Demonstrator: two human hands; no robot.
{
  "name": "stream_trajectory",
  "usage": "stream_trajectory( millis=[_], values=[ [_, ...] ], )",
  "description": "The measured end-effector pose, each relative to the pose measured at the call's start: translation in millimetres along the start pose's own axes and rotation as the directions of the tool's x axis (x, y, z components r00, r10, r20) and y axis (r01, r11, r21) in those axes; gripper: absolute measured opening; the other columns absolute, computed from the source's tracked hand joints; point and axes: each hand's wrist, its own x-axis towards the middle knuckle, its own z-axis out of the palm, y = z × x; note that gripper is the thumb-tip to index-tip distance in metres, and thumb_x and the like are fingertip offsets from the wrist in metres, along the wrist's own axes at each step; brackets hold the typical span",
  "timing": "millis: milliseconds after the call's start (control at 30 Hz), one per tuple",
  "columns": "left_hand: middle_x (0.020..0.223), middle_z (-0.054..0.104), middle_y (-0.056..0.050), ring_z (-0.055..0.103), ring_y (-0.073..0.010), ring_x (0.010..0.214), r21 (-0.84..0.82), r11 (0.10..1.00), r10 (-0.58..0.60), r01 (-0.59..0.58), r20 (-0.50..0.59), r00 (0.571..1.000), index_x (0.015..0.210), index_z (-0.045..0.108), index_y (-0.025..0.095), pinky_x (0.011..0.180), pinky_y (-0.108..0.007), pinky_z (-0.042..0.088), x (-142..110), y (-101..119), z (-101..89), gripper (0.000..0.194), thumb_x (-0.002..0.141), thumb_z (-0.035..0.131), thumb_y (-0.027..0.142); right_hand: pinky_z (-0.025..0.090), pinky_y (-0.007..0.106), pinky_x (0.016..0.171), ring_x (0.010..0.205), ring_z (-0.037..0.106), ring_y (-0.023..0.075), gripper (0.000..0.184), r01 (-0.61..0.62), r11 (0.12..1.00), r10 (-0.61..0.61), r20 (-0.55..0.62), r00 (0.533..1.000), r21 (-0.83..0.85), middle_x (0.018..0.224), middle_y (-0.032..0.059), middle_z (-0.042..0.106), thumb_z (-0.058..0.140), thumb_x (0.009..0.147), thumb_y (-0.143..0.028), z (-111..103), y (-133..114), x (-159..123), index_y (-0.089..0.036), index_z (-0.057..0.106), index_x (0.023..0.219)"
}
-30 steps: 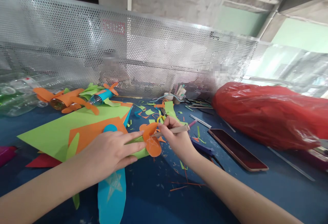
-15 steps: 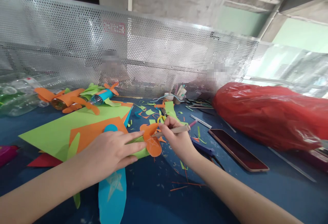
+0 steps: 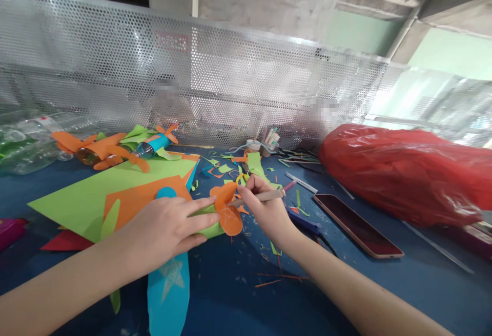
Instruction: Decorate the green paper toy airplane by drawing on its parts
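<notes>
On the blue table [image 3: 238, 295], scattered with paper scraps before a perforated metal screen [image 3: 230, 85], lay an orange paper piece [image 3: 227, 213]. Its long axis ran near to far, the far end curling upward. The left hand [image 3: 165, 231] pressed it flat with spread fingers; the right hand [image 3: 265, 208] gripped a pencil [image 3: 261, 196], tip against the paper.

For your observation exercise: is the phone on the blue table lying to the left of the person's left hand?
No. The phone lies on the blue table beyond the right hand, far from the left hand.
</notes>
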Motion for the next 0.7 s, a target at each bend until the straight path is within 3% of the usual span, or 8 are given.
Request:
stream_trajectory(
  millis=[700],
  values=[
    [0.144, 0.069, -0.008, 0.077, -0.0267, 0.093, 0.042, 0.999, -0.001, 0.001, 0.015, 1.0, 0.13, 0.071, 0.028, 0.071, -0.036, 0.061, 0.2, 2.1, -1.3, 0.031, 0.11, 0.048, 0.032, 0.025, 0.027, 0.051, 0.052, 0.03, 0.0107, 0.034, -0.009, 1.0, 0.009, 0.0, 1.0, 0.008, 0.054, -0.0088, 0.034, 0.062, 0.081, -0.04, 0.7, -3.0, -0.8, -0.026, 0.04, 0.061]
  ],
)
